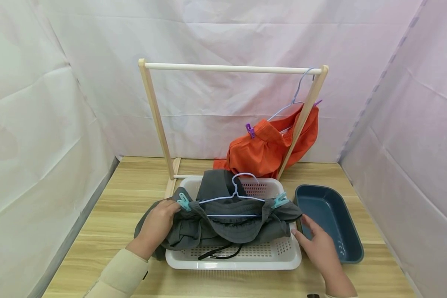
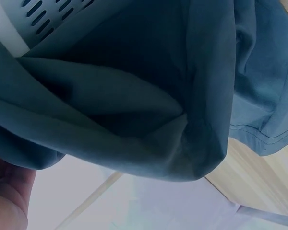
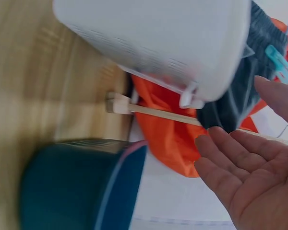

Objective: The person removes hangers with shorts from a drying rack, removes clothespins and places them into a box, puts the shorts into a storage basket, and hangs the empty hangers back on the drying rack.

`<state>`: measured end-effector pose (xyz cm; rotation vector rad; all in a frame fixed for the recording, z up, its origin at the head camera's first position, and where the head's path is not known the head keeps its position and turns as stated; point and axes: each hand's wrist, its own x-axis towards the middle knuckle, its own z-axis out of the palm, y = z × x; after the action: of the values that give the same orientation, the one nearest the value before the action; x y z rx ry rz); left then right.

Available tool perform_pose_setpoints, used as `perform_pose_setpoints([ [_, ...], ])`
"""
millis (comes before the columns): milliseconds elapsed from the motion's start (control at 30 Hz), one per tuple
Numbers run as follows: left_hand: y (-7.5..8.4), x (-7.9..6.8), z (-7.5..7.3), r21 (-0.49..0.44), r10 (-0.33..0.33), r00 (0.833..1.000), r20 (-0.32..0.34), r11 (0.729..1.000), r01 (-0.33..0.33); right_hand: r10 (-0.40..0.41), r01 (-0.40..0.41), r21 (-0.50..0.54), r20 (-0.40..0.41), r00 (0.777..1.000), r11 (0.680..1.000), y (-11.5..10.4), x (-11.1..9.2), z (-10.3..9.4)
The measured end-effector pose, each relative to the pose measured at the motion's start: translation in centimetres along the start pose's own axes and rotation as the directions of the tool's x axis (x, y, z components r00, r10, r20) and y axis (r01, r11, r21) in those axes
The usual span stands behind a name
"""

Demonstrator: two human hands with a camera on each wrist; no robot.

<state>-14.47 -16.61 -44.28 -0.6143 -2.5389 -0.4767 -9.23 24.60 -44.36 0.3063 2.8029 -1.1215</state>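
Dark grey trousers (image 1: pixel 227 229) lie bunched across a white plastic basket (image 1: pixel 242 265), with a black drawstring hanging at the front. A light blue wire hanger (image 1: pixel 235 192) sits at their waistband, its hook pointing up. One teal clip (image 1: pixel 184 202) is at the left end of the waistband, another teal clip (image 1: pixel 280 200) at the right. My left hand (image 1: pixel 156 225) grips the trousers beside the left clip; its fingertips are partly hidden by cloth in the left wrist view. Near the right end of the trousers, my right hand (image 1: pixel 318 244) is spread with palm and straight fingers showing.
Behind the basket stands a wooden rack with a white rail (image 1: pixel 223 68). Orange trousers (image 1: pixel 260 151) hang at its right end from a hanger with purple clips (image 1: pixel 250 130). A dark blue tub (image 1: pixel 331 223) stands right of the basket, and white cloth walls surround the table.
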Motion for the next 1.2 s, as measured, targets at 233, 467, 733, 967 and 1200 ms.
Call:
perform_pose_setpoints([
  [233,0.2,0.0,-0.2,0.025,-0.002,0.999,0.039,1.0,0.001,-0.094,0.091,-0.031,-0.107,0.99,0.995,-1.1,-0.6,-0.7],
  [467,0.3,-0.1,-0.2,0.035,-0.022,0.998,0.066,0.999,0.019,-0.29,0.278,-0.086,-0.236,0.927,0.957,-2.0,-0.3,-0.7],
  [733,0.6,0.0,-0.4,0.037,-0.048,0.995,0.09,0.998,0.045,-0.37,0.36,-0.084,-0.229,0.9,0.929,-3.6,0.3,-1.1],
  [967,0.9,0.1,-0.4,0.062,-0.048,0.995,0.09,0.997,0.043,-0.362,0.357,-0.06,-0.17,0.917,0.932,-4.5,1.0,-1.5],
  [1200,1.1,0.1,-0.4,0.071,-0.081,0.99,0.113,0.995,0.073,-0.377,0.37,-0.076,-0.132,0.917,0.926,-4.9,1.4,-1.9],
])
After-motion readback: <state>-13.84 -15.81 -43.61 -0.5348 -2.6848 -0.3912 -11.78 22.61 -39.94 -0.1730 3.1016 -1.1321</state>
